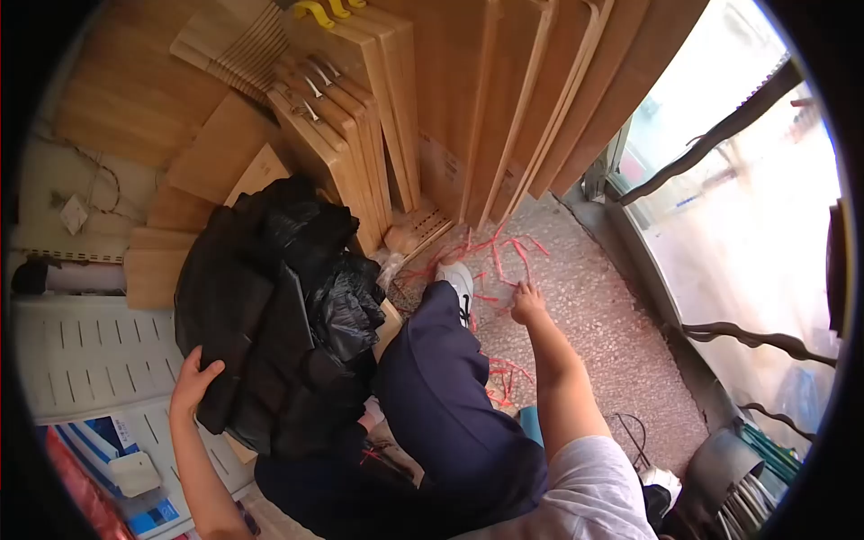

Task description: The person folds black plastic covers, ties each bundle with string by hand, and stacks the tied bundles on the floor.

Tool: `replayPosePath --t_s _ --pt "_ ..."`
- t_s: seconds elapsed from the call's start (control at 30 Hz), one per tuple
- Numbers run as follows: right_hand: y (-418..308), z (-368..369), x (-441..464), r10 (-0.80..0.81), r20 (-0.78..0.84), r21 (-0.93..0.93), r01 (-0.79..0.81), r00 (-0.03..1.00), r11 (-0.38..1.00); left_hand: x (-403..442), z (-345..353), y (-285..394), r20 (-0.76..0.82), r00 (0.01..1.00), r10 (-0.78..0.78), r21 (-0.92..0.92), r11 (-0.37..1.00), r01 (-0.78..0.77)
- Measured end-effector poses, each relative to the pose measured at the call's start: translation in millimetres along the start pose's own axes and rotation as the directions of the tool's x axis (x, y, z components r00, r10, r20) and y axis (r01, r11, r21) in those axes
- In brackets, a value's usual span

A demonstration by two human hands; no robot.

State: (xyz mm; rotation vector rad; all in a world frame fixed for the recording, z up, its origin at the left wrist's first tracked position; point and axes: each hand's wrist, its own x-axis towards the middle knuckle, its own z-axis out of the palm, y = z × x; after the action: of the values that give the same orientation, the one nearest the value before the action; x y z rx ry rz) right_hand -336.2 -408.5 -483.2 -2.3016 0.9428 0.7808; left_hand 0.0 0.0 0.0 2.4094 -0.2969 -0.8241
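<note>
On the left, my left hand [193, 382] rests against the side of a large black bag [238, 315], its thumb lying on the dark fabric and its other fingers partly hidden. Crumpled black plastic [346, 306] bulges from the bag's right side. My right hand [528, 304] reaches down to the speckled floor, with its fingers at a strand of red plastic string [525, 256]. More red string [508, 382] lies tangled beside my leg. A white shoe [457, 277] stands just left of the right hand.
Wooden boards [450, 108] stand upright ahead, some with metal handles or yellow hooks [315, 13]. A white slotted shelf [90, 351] is at left. The glass door [738, 198] stands at right, and a metal container [724, 463] with rods sits at lower right.
</note>
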Motion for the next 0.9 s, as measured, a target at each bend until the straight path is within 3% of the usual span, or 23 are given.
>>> replayPosePath --t_s 0.07,0.17,0.2,0.23,0.27,0.3,0.33,0.37,0.4,0.43,0.47,0.57,0.63,0.67,0.73,0.77,0.83,0.9 --pt "-7 4 0 -0.065 -0.177 -0.014 0.064 0.982 0.998 -8 0 7 -0.027 1.0 -0.002 0.043 0.999 0.003" --pt "-2 13 -22 -0.046 -0.181 -0.12 0.024 0.982 0.992 -1 3 -9 -0.023 1.0 0.014 -0.011 1.0 -0.014" --pt "-5 9 -24 -0.043 -0.369 -0.028 0.035 0.929 0.999 0 1 -8 -0.03 0.999 0.02 -0.02 1.0 -0.02" --pt "0 3 -30 -0.045 -0.373 -0.041 0.032 0.927 0.999 -1 0 -9 -0.042 0.999 0.018 0.019 1.0 -0.017" --pt "4 -3 -39 0.126 -0.344 0.268 -0.031 0.93 0.963 -2 -2 -8 -0.056 0.998 0.017 0.059 0.998 -0.013" --pt "2 -15 -48 0.276 -0.267 0.551 -0.089 0.923 0.83 -3 -2 -8 -0.062 0.998 0.02 0.046 0.999 -0.017" --pt "12 -17 -51 0.261 -0.373 0.608 0.022 0.89 0.794 -4 -2 -9 -0.04 0.999 0.026 0.031 0.999 -0.025" --pt "19 -23 -51 0.375 -0.188 0.893 -0.001 0.908 0.45 -8 -5 -8 -0.031 0.999 0.032 0.014 0.999 -0.031" --pt "22 -42 -57 0.311 -0.112 0.989 0.075 0.944 0.127 -15 -2 1 -0.016 0.999 0.041 -0.01 0.999 -0.042" --pt "18 -79 -81 0.259 -0.076 0.997 0.068 0.963 0.042 -16 -4 -4 -0.028 0.998 0.057 -0.078 0.995 -0.059" --pt "10 -113 -100 0.252 -0.144 0.988 0.123 0.957 0.097 -17 -5 -13 -0.044 0.996 0.075 -0.149 0.986 -0.081" --pt "-56 -220 -181 0.207 -0.424 0.905 0.413 0.882 0.096 -38 1 2 -0.142 0.988 0.068 -0.277 0.955 -0.106" --pt "-118 -278 -236 0.088 -0.654 0.754 0.638 0.751 0.156 -52 2 1 -0.203 0.977 0.058 -0.524 0.837 -0.159" --pt "-153 -301 -263 0.028 -0.722 0.683 0.707 0.691 0.185 -55 1 -7 -0.227 0.972 0.058 -0.541 0.823 -0.175" --pt "-221 -321 -298 -0.208 -0.791 0.568 0.817 0.575 0.101 -60 -1 -25 -0.291 0.956 0.028 -0.756 0.606 -0.248" --pt "-255 -323 -305 -0.335 -0.792 0.512 0.854 0.511 0.093 -72 -2 -22 -0.316 0.948 0.027 -0.763 0.587 -0.271" --pt "-325 -315 -326 -0.648 -0.613 0.497 0.858 0.453 0.13 -101 -2 -7 -0.382 0.909 0.166 -0.807 0.42 -0.415" --pt "-382 -293 -335 -0.846 -0.377 0.609 0.789 0.377 0.08 -119 1 -7 -0.418 0.889 0.186 -0.825 0.333 -0.457"
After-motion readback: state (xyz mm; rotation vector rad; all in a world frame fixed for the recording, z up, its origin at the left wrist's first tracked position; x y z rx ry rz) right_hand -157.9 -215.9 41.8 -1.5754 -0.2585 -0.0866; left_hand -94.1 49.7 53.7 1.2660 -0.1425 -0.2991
